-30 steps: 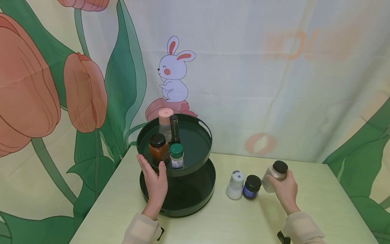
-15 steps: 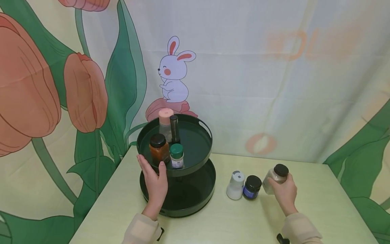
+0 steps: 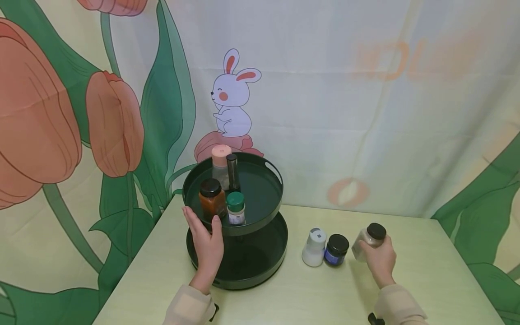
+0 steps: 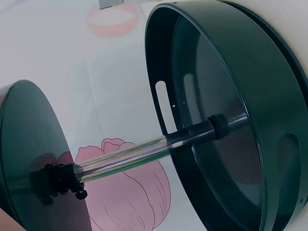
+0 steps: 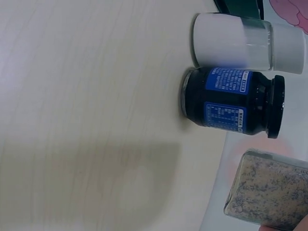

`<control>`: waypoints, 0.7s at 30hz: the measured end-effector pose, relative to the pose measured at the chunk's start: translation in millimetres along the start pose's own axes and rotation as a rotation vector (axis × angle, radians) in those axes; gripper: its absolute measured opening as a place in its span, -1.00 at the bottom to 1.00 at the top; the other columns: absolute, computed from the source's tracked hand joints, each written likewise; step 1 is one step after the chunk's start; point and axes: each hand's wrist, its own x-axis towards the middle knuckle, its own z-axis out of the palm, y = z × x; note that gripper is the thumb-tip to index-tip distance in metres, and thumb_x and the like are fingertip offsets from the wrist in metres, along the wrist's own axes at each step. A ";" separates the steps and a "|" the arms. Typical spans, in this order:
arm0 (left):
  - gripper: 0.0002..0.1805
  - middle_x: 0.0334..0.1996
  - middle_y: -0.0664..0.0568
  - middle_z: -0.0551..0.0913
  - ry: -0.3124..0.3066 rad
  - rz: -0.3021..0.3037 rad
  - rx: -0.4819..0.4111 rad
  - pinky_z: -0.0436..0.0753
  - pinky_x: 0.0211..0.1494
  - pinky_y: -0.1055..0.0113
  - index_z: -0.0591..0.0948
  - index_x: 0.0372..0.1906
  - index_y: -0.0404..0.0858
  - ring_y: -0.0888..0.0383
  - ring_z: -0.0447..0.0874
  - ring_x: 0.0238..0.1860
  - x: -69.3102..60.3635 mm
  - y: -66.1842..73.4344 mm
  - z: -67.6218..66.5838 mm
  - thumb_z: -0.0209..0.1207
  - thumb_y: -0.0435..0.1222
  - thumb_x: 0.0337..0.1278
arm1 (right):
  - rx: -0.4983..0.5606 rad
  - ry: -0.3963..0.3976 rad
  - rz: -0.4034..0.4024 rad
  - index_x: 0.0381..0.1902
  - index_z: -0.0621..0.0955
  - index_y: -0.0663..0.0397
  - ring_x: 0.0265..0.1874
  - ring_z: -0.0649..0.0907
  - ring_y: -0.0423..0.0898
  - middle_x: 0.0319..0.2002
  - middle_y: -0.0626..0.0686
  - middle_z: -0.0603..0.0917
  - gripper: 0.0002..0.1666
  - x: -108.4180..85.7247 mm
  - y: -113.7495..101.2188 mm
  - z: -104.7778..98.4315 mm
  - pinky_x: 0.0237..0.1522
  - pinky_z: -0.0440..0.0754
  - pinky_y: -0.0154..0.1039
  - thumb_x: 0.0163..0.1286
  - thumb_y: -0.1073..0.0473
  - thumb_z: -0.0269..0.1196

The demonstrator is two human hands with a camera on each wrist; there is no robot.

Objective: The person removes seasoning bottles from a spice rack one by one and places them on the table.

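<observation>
My right hand (image 3: 381, 259) grips a clear square jar (image 3: 363, 243) with a black lid. Speckled beige contents show through the jar (image 5: 269, 187) in the right wrist view, where it hangs tilted above the table. On the left, my left hand (image 3: 207, 247) rests with straight fingers against the near-left side of the dark green upper tray (image 3: 263, 192). That tray carries an amber jar (image 3: 212, 203), a green-capped bottle (image 3: 236, 208), a pink-capped bottle (image 3: 221, 158) and a slim black-topped bottle (image 3: 233, 170). Beneath it is the lower tray (image 3: 248, 259), joined by a central post (image 4: 130, 156).
Just left of the held jar stand a dark jar with a blue label (image 3: 336, 250) and a white-capped bottle of white contents (image 3: 314, 248), side by side. Behind the pale table (image 3: 308, 298) hangs a printed curtain (image 3: 308, 113).
My right hand and the held jar have come slightly lower and nearer, with the jar tilting a little more. The left hand and the trays have stayed put.
</observation>
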 end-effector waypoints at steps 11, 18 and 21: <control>-0.16 0.40 0.08 -0.37 -0.005 -0.002 -0.004 -0.12 0.37 -0.02 -0.29 0.37 -0.20 0.09 -0.38 0.40 -0.2 -0.8 -0.4 -0.10 -0.03 0.20 | -0.004 -0.021 0.046 0.21 0.14 0.41 0.03 0.39 0.32 0.07 0.43 0.36 -0.17 1.2 13.3 8.9 0.07 0.31 0.16 0.04 0.16 0.20; -0.17 0.40 0.08 -0.37 -0.005 -0.002 -0.004 -0.13 0.37 -0.01 -0.29 0.38 -0.18 0.10 -0.38 0.40 -0.5 -0.2 -0.3 -0.10 -0.03 0.20 | 0.005 -0.028 0.063 0.21 0.14 0.41 0.04 0.39 0.32 0.08 0.44 0.34 -0.17 1.2 18.9 13.5 0.09 0.30 0.16 0.05 0.17 0.20; -0.17 0.40 0.08 -0.37 -0.004 -0.001 -0.004 -0.13 0.37 -0.01 -0.29 0.38 -0.18 0.09 -0.38 0.40 -0.1 -0.5 -0.2 -0.10 -0.03 0.20 | 0.014 -0.035 0.069 0.21 0.13 0.41 0.04 0.38 0.32 0.09 0.44 0.34 -0.17 0.1 20.6 14.8 0.09 0.29 0.16 0.04 0.18 0.21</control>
